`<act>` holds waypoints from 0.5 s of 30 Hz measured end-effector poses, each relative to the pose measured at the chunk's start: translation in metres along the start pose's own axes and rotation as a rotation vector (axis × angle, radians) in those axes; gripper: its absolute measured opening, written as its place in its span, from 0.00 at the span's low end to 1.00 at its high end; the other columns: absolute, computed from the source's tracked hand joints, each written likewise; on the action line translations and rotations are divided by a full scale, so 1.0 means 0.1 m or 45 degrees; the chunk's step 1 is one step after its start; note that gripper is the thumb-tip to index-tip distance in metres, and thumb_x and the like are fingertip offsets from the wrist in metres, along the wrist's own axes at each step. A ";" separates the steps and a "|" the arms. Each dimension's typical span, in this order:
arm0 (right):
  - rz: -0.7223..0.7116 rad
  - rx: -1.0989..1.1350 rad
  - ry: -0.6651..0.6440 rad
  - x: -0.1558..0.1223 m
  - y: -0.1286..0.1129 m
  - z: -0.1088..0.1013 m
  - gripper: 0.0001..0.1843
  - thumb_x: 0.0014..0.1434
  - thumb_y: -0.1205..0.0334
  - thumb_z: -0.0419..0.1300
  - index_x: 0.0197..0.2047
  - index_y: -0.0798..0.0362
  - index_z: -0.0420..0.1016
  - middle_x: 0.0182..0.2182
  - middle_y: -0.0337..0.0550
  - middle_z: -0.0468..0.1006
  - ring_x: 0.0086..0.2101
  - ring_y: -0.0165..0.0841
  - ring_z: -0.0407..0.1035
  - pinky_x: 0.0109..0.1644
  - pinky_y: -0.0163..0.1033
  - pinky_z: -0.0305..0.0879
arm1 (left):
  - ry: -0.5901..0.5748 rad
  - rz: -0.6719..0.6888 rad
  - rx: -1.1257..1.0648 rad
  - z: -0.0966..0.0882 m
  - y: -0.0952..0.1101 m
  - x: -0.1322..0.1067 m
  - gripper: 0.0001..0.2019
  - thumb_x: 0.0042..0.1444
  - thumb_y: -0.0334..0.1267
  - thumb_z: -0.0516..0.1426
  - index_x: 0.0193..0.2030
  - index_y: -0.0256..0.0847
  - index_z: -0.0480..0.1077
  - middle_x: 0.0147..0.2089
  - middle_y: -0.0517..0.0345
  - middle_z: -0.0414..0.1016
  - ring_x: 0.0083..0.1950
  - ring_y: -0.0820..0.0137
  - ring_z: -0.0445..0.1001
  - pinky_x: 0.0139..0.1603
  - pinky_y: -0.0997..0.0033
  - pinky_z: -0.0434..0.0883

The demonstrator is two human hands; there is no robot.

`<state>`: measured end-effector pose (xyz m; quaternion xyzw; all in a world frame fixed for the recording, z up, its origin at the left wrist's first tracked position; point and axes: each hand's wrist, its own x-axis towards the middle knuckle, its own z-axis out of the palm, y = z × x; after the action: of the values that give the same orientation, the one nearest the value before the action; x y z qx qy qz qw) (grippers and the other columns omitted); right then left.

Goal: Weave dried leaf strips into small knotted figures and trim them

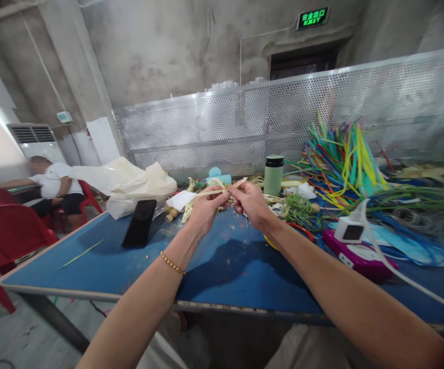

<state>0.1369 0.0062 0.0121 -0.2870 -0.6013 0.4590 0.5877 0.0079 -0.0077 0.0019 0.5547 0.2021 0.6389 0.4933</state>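
Observation:
Above the far middle of the blue table [214,256], both my hands meet around a pale, flat plant-fibre strip [211,191]. My left hand [205,209] pinches it between thumb and fingers, and one end sticks out to the left. Fingertips of my right hand [251,203] close on the same strip from the other side, where a short end [240,182] points up. The strip looks bent or looped between the fingers, though the exact fold is too small to make out. A gold bead bracelet [173,262] circles my left wrist.
A black phone [139,223] and crumpled plastic bag [139,182] lie left. Behind my hands stands a green tumbler [274,176]. Right are colourful strips [348,159], green strands [301,210] and a magenta power strip [356,253] with a white cable. A person sits far left [55,179].

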 end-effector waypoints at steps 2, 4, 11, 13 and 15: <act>-0.004 0.007 0.008 -0.01 0.00 0.01 0.20 0.48 0.48 0.69 0.30 0.52 0.65 0.14 0.28 0.62 0.12 0.21 0.53 0.14 0.30 0.48 | -0.024 -0.008 -0.025 -0.01 -0.01 0.00 0.15 0.41 0.39 0.69 0.31 0.36 0.69 0.27 0.61 0.73 0.27 0.76 0.72 0.34 0.73 0.68; -0.009 0.033 0.014 -0.01 -0.01 0.02 0.20 0.48 0.48 0.68 0.30 0.52 0.65 0.14 0.28 0.62 0.12 0.21 0.53 0.14 0.30 0.47 | -0.051 -0.006 -0.030 -0.02 -0.02 0.00 0.15 0.42 0.38 0.68 0.32 0.36 0.69 0.28 0.60 0.73 0.28 0.75 0.72 0.35 0.73 0.68; 0.007 0.136 0.021 -0.01 -0.01 0.05 0.20 0.47 0.49 0.68 0.28 0.52 0.62 0.12 0.27 0.61 0.11 0.21 0.52 0.13 0.29 0.47 | -0.083 0.081 0.142 -0.06 -0.07 0.00 0.10 0.52 0.39 0.64 0.34 0.37 0.68 0.31 0.59 0.73 0.32 0.74 0.72 0.38 0.71 0.69; 0.013 0.145 0.024 -0.01 -0.01 0.05 0.20 0.47 0.50 0.68 0.28 0.52 0.62 0.12 0.26 0.61 0.11 0.20 0.52 0.13 0.29 0.48 | -0.089 0.092 0.155 -0.07 -0.08 0.00 0.10 0.52 0.40 0.64 0.34 0.37 0.68 0.31 0.59 0.72 0.32 0.74 0.72 0.39 0.71 0.69; 0.015 0.152 0.022 -0.01 -0.01 0.04 0.20 0.48 0.50 0.68 0.27 0.52 0.61 0.12 0.26 0.61 0.11 0.21 0.53 0.13 0.29 0.48 | -0.089 0.098 0.154 -0.07 -0.09 0.01 0.11 0.52 0.40 0.64 0.34 0.37 0.68 0.31 0.59 0.72 0.32 0.74 0.72 0.39 0.71 0.69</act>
<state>0.1332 0.0034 0.0133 -0.2589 -0.5660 0.4950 0.6063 0.0048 -0.0013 -0.0069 0.6130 0.2015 0.6240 0.4406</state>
